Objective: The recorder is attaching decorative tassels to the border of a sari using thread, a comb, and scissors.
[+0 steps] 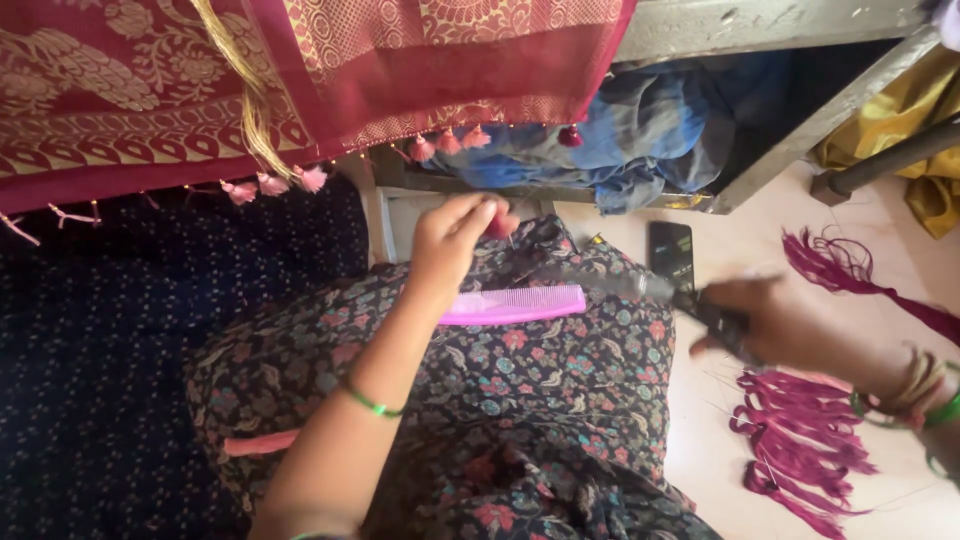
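While I am sitting on the floor, my left hand [452, 240] is reaching up in front of me, and its fingers [478, 212] are pinching a small red tassel [500, 224]. That tassel is sticking out just past my fingertips, on their right side, and I am holding it tight between thumb and fingers. It is hanging in the air above my lap, a little under the edge of the dark red cloth [300, 80] with gold patterns. More small pink tassels [290, 182] are dangling along that edge, above my hand. My right hand [790, 320] is out to the right, and its fingers are wrapping around the dark handles of a pair of scissors [680, 295]. I am pointing the blurry blades left, toward the tassel, but they are staying apart from it. A pink comb [515, 304] is lying on my flowery dress [560, 400], just under my left wrist. A black phone [670, 253] is lying on the pale floor [720, 230] near the scissors. Bunches of purple thread [800, 440] are lying on the floor under and beside my right hand.
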